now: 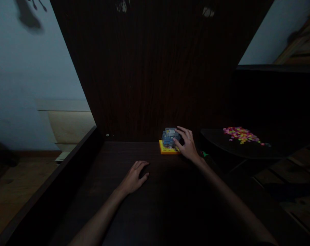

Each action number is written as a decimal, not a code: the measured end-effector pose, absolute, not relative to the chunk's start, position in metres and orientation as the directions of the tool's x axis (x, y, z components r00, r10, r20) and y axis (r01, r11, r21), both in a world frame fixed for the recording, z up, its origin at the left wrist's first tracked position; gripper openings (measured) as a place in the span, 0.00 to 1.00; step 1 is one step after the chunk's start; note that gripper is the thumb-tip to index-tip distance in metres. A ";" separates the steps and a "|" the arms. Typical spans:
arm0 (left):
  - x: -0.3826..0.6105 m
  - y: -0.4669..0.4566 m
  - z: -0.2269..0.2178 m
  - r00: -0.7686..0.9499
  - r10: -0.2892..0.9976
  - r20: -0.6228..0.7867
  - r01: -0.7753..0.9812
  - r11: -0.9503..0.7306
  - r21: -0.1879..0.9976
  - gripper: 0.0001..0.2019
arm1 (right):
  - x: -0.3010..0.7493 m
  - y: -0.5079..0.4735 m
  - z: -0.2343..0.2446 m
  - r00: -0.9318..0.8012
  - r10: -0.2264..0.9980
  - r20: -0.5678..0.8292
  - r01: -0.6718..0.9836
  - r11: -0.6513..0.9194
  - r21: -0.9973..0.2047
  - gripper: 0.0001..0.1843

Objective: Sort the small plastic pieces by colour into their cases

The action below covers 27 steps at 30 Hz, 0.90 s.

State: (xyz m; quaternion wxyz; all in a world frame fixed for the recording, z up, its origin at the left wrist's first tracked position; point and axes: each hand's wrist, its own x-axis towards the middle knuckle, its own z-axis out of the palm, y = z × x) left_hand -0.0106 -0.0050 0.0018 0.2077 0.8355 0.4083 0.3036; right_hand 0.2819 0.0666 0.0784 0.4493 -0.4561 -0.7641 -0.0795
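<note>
On a yellow box (pixel 163 149) at the back of the dark desk stands a small stack of clear plastic cases (pixel 168 137) with bluish contents too small to make out. My right hand (pixel 187 145) is at the right side of this stack, thumb along the front and fingers over the top rear edge, closed around a case. Part of the yellow box is hidden behind that hand. My left hand (pixel 134 177) lies low on the desktop (pixel 144 212), left and nearer to me, fingers apart and holding nothing.
A tall dark wooden panel (pixel 155 75) rises directly behind the stack. To the right, a rounded shelf (pixel 221 145) carries a heap of small colourful pieces (pixel 242 134). Something small and green (pixel 204 154) lies beside my right wrist. A raised board (pixel 54 181) edges the left side.
</note>
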 end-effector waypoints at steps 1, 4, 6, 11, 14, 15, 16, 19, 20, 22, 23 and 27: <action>-0.010 -0.005 0.001 0.481 0.808 0.341 0.557 -0.582 0.593 0.18 | 0.278 0.059 0.076 -0.195 0.620 0.760 0.763 0.583 -0.280 0.21; -0.010 -0.004 0.001 0.484 0.806 0.342 0.565 -0.586 0.581 0.17 | 0.266 0.038 0.060 -0.264 0.622 0.737 0.743 0.618 -0.256 0.19; -0.010 -0.003 0.001 0.489 0.802 0.343 0.570 -0.591 0.571 0.17 | 0.259 0.025 0.047 -0.317 0.632 0.707 0.729 0.640 -0.245 0.19; -0.009 -0.003 0.001 0.490 0.794 0.360 0.589 -0.606 0.535 0.17 | 0.251 -0.005 0.014 -0.465 0.746 0.477 0.716 0.633 -0.292 0.24; -0.009 -0.004 0.001 0.514 0.779 0.359 0.618 -0.626 0.475 0.17 | 0.256 -0.017 0.000 -0.480 0.800 0.360 0.723 0.593 -0.355 0.28; -0.009 -0.004 0.001 0.525 0.773 0.356 0.626 -0.635 0.453 0.17 | 0.257 -0.020 -0.004 -0.474 0.816 0.330 0.728 0.575 -0.373 0.28; -0.009 -0.005 0.001 0.536 0.767 0.353 0.634 -0.641 0.433 0.17 | 0.259 -0.023 -0.006 -0.469 0.828 0.308 0.734 0.559 -0.385 0.29; -0.009 -0.006 0.001 0.552 0.767 0.327 0.662 -0.641 0.387 0.19 | 0.259 -0.029 -0.010 -0.492 0.831 0.260 0.740 0.556 -0.379 0.31; -0.010 -0.006 0.001 0.556 0.769 0.315 0.670 -0.639 0.377 0.20 | 0.258 -0.031 -0.010 -0.506 0.825 0.251 0.738 0.565 -0.369 0.31; -0.010 -0.008 0.000 0.571 0.768 0.288 0.678 -0.640 0.362 0.22 | 0.254 -0.034 -0.008 -0.538 0.809 0.237 0.730 0.588 -0.349 0.31; -0.010 -0.008 0.000 0.580 0.767 0.274 0.680 -0.641 0.357 0.23 | 0.251 -0.035 -0.008 -0.552 0.801 0.231 0.726 0.598 -0.340 0.32; -0.010 -0.010 0.001 0.613 0.757 0.224 0.684 -0.651 0.329 0.25 | 0.247 -0.037 -0.008 -0.567 0.791 0.231 0.723 0.612 -0.320 0.33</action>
